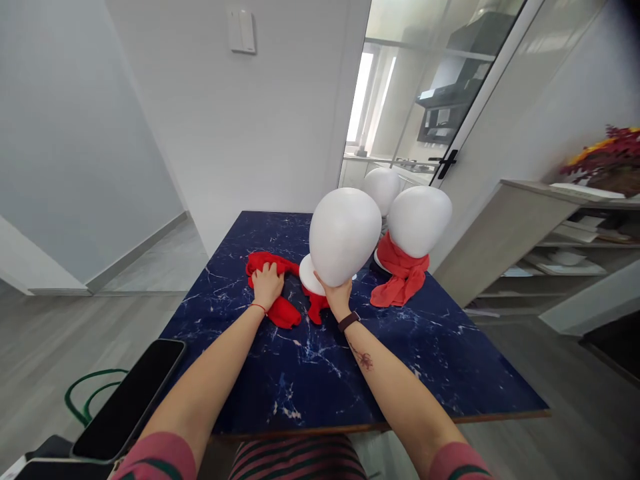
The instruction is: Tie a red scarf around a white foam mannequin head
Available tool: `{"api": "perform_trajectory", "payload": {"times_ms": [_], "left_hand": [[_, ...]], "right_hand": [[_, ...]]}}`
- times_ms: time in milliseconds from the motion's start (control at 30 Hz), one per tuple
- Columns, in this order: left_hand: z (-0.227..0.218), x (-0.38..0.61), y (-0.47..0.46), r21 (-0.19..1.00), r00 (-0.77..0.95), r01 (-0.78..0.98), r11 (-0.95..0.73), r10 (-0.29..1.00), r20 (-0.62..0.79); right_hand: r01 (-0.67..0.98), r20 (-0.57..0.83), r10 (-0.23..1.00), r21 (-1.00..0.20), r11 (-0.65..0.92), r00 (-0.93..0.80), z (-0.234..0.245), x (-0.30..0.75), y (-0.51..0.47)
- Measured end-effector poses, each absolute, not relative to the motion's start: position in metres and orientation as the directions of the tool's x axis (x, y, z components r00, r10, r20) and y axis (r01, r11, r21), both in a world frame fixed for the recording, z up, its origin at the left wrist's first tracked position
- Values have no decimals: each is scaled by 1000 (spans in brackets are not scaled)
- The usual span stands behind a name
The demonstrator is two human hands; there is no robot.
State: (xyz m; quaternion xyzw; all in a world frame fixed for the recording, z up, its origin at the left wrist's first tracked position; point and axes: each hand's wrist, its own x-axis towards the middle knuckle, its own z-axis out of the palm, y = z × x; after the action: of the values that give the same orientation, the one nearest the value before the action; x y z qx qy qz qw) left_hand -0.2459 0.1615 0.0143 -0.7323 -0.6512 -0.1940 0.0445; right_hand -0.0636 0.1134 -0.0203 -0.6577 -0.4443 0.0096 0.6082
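Nearest my lens, bottom corners: striped fabric sleeves [163, 457]. Frame centre: I see the right hand [340, 297] grasping a smooth, egg-shaped white form [345, 233] low down. Left of centre: left hand [268, 285] over crumpled red cloth [283, 313], fingers bent; I can't tell whether clenched. Beneath, blue tabletop [310, 387], white-veined.

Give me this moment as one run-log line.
left hand: on red cloth | right hand: against underside of front head form | right head form: coral scarf around neck | rear head form: partly hidden
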Motion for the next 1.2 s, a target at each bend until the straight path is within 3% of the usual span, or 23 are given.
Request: {"api": "perform_trajectory", "payload": {"times_ms": [300,633,833,1067,1133,1200], "left_hand": [[11,-279,258,191,-1,979,-67,942,335],[5,-284,334,189,-144,979,74,912,385],[3,-282,358,183,-69,983,-1,925,374],[4,-272,352,165,78,976,-141,938,338],[5,-259,352,231,118,952,-201,937,330],[5,-244,352,383,129,883,-270,926,355]], "right_hand": [[579,561,636,-787,212,530,-5,-89,204],[643,519,606,-766,15,603,-6,-119,334],[651,511,661,-758,45,549,-7,-115,334],[575,536,612,-803,157,582,5,-112,326],[578,561,624,-789,206,544,12,-112,323],[608,592,623,-762,224,512,22,-114,321]]}}
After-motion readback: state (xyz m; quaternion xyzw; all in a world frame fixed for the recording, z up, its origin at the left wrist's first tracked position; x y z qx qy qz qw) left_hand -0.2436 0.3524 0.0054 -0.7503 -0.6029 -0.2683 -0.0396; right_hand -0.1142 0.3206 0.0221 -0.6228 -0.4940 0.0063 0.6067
